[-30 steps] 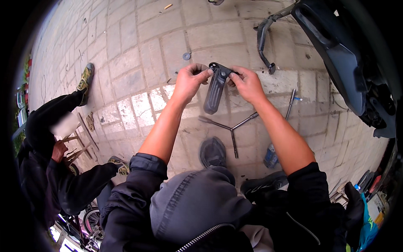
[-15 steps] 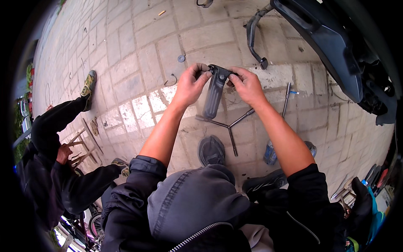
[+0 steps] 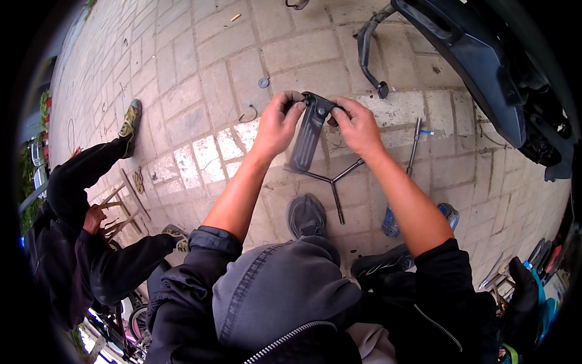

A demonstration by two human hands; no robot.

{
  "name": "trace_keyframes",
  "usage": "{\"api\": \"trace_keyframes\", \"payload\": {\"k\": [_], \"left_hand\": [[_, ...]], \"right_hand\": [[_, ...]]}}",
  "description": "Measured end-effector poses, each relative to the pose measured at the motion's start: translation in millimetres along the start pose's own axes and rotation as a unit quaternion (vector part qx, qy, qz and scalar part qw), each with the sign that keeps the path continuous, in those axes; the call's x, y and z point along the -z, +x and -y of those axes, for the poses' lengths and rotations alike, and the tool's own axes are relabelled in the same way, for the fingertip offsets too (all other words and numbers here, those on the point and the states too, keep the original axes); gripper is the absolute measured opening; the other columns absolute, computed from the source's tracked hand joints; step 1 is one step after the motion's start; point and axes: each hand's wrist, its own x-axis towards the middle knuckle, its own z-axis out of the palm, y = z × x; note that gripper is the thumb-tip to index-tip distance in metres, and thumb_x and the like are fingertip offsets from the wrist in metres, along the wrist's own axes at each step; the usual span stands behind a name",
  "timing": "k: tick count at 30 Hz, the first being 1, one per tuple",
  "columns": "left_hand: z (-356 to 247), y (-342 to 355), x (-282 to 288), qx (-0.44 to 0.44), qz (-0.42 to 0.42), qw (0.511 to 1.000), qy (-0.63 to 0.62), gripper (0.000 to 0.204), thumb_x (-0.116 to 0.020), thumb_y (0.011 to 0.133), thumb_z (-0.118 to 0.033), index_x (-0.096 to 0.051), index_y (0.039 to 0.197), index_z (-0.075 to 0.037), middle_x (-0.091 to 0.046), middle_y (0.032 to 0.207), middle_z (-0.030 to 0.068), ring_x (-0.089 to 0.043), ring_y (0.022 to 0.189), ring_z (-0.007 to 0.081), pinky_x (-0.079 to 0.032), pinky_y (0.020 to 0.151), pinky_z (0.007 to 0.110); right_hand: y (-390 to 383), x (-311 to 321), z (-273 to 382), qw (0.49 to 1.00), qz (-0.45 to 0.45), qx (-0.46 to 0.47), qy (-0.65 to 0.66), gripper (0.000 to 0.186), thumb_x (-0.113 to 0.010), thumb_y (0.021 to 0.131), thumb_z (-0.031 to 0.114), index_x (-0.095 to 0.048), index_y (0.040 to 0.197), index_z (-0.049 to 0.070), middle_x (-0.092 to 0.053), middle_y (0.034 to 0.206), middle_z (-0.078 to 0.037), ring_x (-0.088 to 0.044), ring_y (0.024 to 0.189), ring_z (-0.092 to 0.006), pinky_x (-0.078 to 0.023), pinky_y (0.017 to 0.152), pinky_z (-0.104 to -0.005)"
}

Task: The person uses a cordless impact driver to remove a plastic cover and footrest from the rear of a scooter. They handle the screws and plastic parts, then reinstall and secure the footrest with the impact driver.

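Note:
Between both hands, above the paving, hangs a long dark grey motorcycle foot peg (image 3: 308, 136) with a black bracket at its top end. My left hand (image 3: 279, 124) pinches the left side of that bracket between thumb and fingers. On the bracket's right corner, the fingers of my right hand (image 3: 357, 124) are closed; a small dark piece shows below them, too hidden to name. The peg's free end slants down toward me. Beneath it on the ground lies a Y-shaped socket wrench (image 3: 333, 191), one arm of it partly covered by the peg.
A long metal bar (image 3: 416, 145) lies beyond my right forearm, near a clear bottle (image 3: 390, 222). The motorbike's dark panel (image 3: 479, 67) and stand (image 3: 364, 51) are at upper right. A grey ring (image 3: 263, 82) lies on the paving. Another person (image 3: 66, 242) sits at left.

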Motion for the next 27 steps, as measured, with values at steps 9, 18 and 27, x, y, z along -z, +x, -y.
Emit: {"api": "trace_keyframes", "payload": {"k": [9,18,27], "left_hand": [[-9,-7,-3,-0.074,-0.086,0.992,0.054,0.012,-0.063,0.087,-0.008,-0.064,0.096,0.001,-0.062,0.084,0.0104,-0.060,0.076,0.0188,-0.048,0.070,0.029],[-25,-5,0,-0.087,-0.081,0.986,0.117,0.015,-0.063,0.088,-0.011,-0.064,0.095,0.001,-0.061,0.082,0.0127,-0.059,0.071,0.0217,-0.047,0.066,0.031],[-25,-4,1,-0.037,-0.105,0.989,0.097,0.023,-0.070,0.084,-0.018,-0.063,0.091,0.003,-0.060,0.075,0.0112,-0.057,0.067,0.0174,-0.046,0.063,0.030]], "right_hand": [[-2,-7,-7,0.999,-0.026,0.021,-0.032,0.022,-0.059,0.085,0.006,-0.062,0.103,-0.005,-0.065,0.093,-0.019,-0.065,0.082,-0.0262,-0.051,0.072,-0.0338],[0,-3,-9,0.999,0.005,0.014,-0.034,0.022,-0.053,0.093,0.007,-0.060,0.111,-0.003,-0.062,0.084,-0.003,-0.057,0.073,-0.0090,-0.048,0.068,-0.0242],[-1,-5,10,0.998,0.030,-0.033,0.046,0.023,-0.053,0.093,0.008,-0.059,0.112,-0.004,-0.062,0.084,-0.004,-0.058,0.074,-0.0096,-0.049,0.068,-0.0243]]}}
